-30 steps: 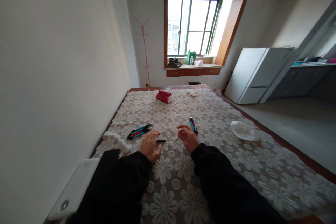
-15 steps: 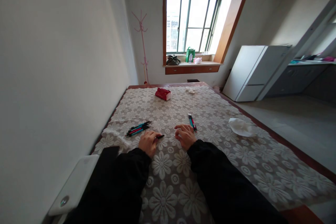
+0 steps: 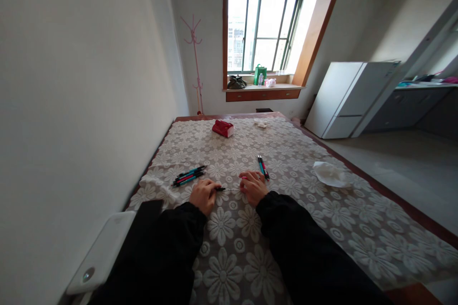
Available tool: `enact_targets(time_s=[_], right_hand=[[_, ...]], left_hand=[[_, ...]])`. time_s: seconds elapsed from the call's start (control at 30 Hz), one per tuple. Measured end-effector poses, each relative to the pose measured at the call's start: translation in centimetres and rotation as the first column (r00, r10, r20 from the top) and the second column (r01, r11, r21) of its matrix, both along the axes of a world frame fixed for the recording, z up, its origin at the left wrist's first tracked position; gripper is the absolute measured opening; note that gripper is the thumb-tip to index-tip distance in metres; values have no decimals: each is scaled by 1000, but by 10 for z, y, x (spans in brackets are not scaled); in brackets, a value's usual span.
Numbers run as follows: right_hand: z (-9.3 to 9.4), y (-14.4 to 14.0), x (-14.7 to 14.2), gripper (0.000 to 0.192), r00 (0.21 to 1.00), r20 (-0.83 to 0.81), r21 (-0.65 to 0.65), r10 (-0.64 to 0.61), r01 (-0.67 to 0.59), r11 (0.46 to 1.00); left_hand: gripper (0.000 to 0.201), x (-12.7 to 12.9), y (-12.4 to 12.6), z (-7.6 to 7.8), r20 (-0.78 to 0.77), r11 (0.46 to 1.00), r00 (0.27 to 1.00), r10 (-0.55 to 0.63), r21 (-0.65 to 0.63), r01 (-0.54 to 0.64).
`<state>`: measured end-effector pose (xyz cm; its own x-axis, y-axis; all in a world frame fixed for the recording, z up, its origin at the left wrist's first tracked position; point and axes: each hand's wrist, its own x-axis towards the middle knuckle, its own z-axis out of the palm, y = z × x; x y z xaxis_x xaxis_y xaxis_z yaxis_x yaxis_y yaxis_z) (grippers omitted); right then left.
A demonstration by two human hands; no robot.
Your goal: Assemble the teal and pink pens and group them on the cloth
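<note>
My left hand [image 3: 203, 195] is closed on a short black pen piece [image 3: 221, 189], whose dark end points right, just above the tablecloth. Curled at the same height, my right hand [image 3: 253, 187] has its fingers closed on a small pink-red piece [image 3: 244, 177], mostly hidden by the fingers. A thin, faint line, perhaps a refill, lies between the two hands. Left of my left hand is a pile of several black, blue and red pens [image 3: 188, 176]. Two more pens [image 3: 263, 167], one blue and one red, lie just beyond my right hand.
A flowered lace tablecloth [image 3: 222, 267] covers the table. On it stand a red tissue pack [image 3: 222, 128] and crumpled white paper [image 3: 331, 175] at the right. A white device [image 3: 102, 252] and a dark flat object [image 3: 150, 207] are near the wall at left.
A pink-red piece now shows at my right fingertips. The black pen piece in my left hand has shifted very slightly. Both hands stay in nearly the same place.
</note>
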<state>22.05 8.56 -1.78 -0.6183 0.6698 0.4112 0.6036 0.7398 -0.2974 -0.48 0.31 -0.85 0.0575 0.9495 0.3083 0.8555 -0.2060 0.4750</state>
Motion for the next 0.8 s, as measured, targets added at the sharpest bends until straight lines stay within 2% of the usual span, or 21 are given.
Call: enact_targets(time_s=[0.43, 0.8], right_hand=[[0, -4, -6, 11, 999, -13, 11, 46, -46, 999], [1, -2, -2, 14, 999, -26, 4, 33, -33, 999]], left_hand=[[20, -1, 1, 0, -10, 1000, 1000, -27, 12, 27], [19, 0, -1, 1, -20, 1000, 1000, -7, 15, 8]])
